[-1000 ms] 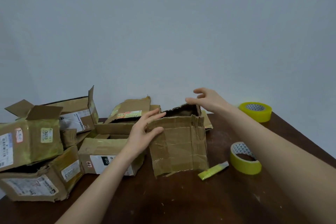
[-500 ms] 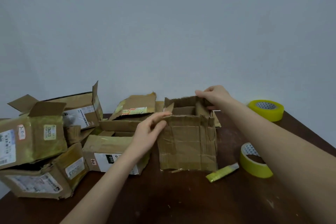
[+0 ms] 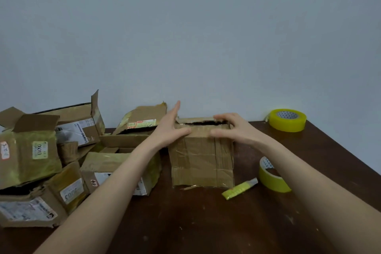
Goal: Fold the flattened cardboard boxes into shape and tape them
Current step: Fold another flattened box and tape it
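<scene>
Worn brown taped-over cardboard box (image 3: 202, 156) stood upright mid-bench on the dark wooden bench (image 3: 206, 222), top flaps nearly closed with a dark slit showing. Left hand (image 3: 171, 128) sat at its top left corner, fingers straight and together, thumb on the near flap. Right hand (image 3: 233, 130) pressed the top, fingers spread, gripping nothing. Olive-taped cardboard box (image 3: 28, 150) far left carried a label reading "0013"; other labels were too blurred to read. Two yellow tape rolls (image 3: 272, 175) lay to the right.

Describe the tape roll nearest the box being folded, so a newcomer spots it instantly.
On the dark table, look right of the cardboard box being folded, past the small yellow cutter. The tape roll there is thin, partly behind the right forearm; the fatter roll sits far back near the wall.
</scene>
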Demonstrator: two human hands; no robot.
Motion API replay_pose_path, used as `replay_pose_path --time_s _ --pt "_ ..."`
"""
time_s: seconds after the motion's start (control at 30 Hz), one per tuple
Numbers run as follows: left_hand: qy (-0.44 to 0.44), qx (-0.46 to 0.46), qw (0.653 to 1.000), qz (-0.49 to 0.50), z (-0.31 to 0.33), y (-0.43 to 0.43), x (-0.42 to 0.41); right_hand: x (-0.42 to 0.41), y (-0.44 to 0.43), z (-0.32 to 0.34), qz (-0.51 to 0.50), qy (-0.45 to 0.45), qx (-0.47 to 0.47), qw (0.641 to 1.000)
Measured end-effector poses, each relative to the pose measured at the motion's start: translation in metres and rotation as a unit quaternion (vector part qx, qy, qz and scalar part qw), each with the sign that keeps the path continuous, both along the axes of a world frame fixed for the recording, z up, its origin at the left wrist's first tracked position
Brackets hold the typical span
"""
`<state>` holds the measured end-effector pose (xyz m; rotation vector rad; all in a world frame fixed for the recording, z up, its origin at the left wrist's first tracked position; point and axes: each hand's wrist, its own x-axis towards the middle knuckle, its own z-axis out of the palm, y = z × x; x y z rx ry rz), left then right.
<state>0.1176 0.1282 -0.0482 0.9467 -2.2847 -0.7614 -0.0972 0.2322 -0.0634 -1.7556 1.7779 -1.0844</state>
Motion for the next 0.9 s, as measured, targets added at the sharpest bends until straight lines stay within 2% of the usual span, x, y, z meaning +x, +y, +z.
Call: replay_pose_path --time_s 0.03,0.1,0.23,0.3,0.5,0.57,0.6,0.7,0.77,0.9 --pt "-0.031 0.006 0.999 -0.019 -0.003 -0.001 -0.003 0.001 -0.001 -0.004 -0.006 0.022 0.015 1.000" --pt "-0.075 0.006 0.997 -0.025 -0.009 -0.006 -0.006 0.000 -0.002 -0.012 -0.002 0.012 0.037 0.999" --pt "-0.069 0.065 0.995 -0.020 -0.009 -0.006 -0.006 -0.001 -0.002 -0.020 0.006 -0.013 0.016 1.000" --pt "-0.084 0.058 0.995 -0.009 -0.006 -0.002 -0.005 0.000 -0.002 -0.019 -0.002 -0.014 0.005 1.000" --pt "-0.095 -0.021 0.995 -0.033 -0.011 0.025 -0.009 -0.016 0.023 -0.005 0.016 -0.027 0.037 0.999" --pt "-0.129 -0.058 0.990 -0.026 -0.014 0.030 -0.011 -0.014 0.029 -0.014 0.007 -0.024 0.021 0.999" --pt "-0.179 -0.102 0.979 -0.011 -0.012 0.030 -0.013 -0.013 0.030 -0.019 -0.001 -0.015 0.006 1.000" --pt "-0.332 -0.248 0.910 0.027 -0.005 0.034 -0.020 -0.012 0.027 -0.024 -0.026 0.035 -0.013 0.999" --pt "-0.346 -0.282 0.895 0.013 -0.007 0.044 -0.029 -0.012 0.026 -0.023 -0.036 0.067 -0.006 0.997" --pt "-0.350 -0.293 0.890 0.000 -0.012 0.053 -0.038 -0.011 0.025 -0.025 -0.041 0.079 0.006 0.996"
